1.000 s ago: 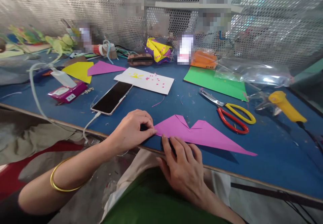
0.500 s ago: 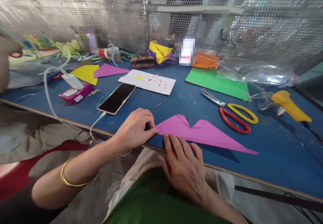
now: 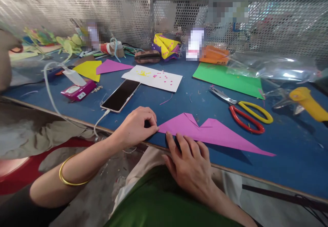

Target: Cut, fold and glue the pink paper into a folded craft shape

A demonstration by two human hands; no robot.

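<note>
A folded sheet of purple paper (image 3: 205, 131) lies near the front edge of the blue table, with a V-shaped notch along its upper side and a long point at the right. My left hand (image 3: 139, 124) pinches the paper's left tip between thumb and forefinger. Fingers spread, my right hand (image 3: 191, 158) rests its fingertips at the paper's lower edge. Scissors (image 3: 234, 104) with one red and one yellow handle lie to the right, blades parted. Behind my left hand is a black-screened phone (image 3: 121, 95) with a white cable plugged in.
A white sheet with dots (image 3: 153, 78), yellow paper (image 3: 89, 69), another purple piece (image 3: 112, 66) and green paper (image 3: 228, 80) lie farther back. A yellow glue gun (image 3: 307, 104) is at right, a magenta power socket (image 3: 78, 89) at left. Perforated metal mesh (image 3: 123, 12) stands behind.
The view has shifted slightly, so things on the right appear farther right. Both hands keep nearly the same position at the purple paper, and its shape looks unchanged.
</note>
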